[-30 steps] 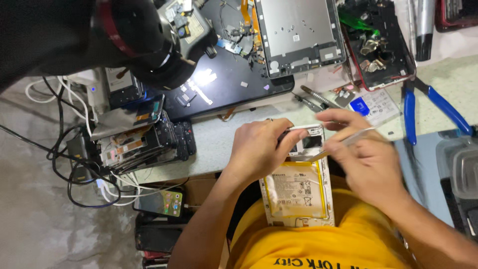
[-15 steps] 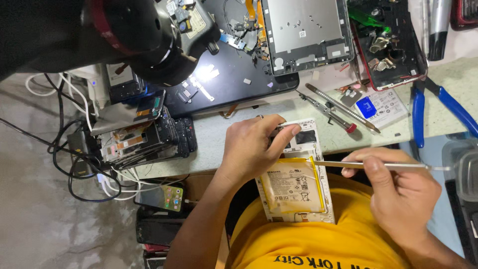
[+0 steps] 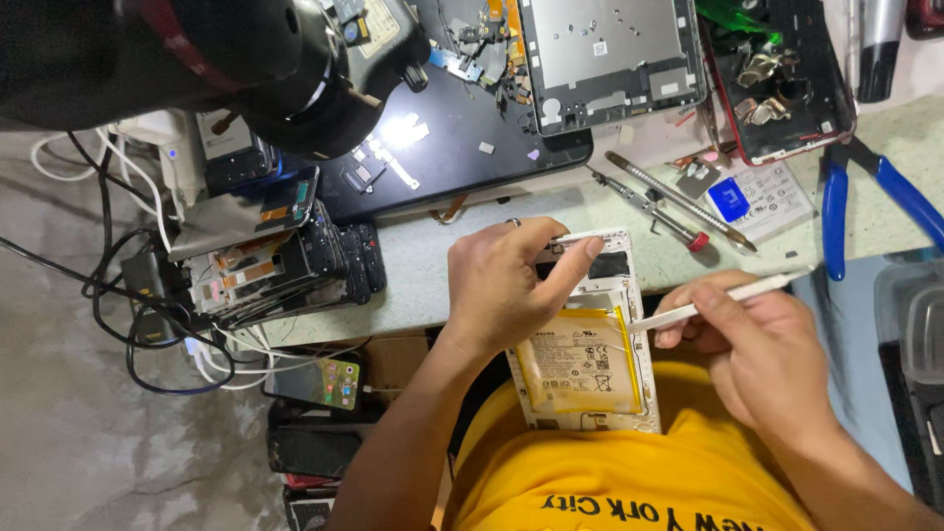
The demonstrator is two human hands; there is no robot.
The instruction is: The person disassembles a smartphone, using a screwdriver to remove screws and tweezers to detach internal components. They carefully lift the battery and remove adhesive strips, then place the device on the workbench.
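The fingers (image 3: 565, 258) of the left hand (image 3: 506, 290) are curled over the top edge of an opened white phone with its back cover off (image 3: 590, 339), and it is held tight there. The phone is held upright against the yellow shirt (image 3: 629, 472), just in front of the pale green table edge (image 3: 433, 265). A yellow flat battery (image 3: 580, 362) is seen inside the phone. The fingers of the right hand (image 3: 752, 344) are pinched narrow around a thin white prying stick (image 3: 718, 300). The tip of the stick is put against the right edge of the battery.

Part of the phone's upper left side is hidden by the left hand. Behind the hands, two grey metal screwdrivers (image 3: 654, 202) are laid on the table, near a small blue and white card (image 3: 752, 197). Blue-handled pliers (image 3: 870, 202) are laid to the right. A big dark tablet lying flat (image 3: 442, 157) is seen farther back, with a grey metal tablet frame (image 3: 610, 54) just beside it. A pile of old phone parts (image 3: 265, 265) and tangled black and white cables (image 3: 128, 295) are seen at the left.
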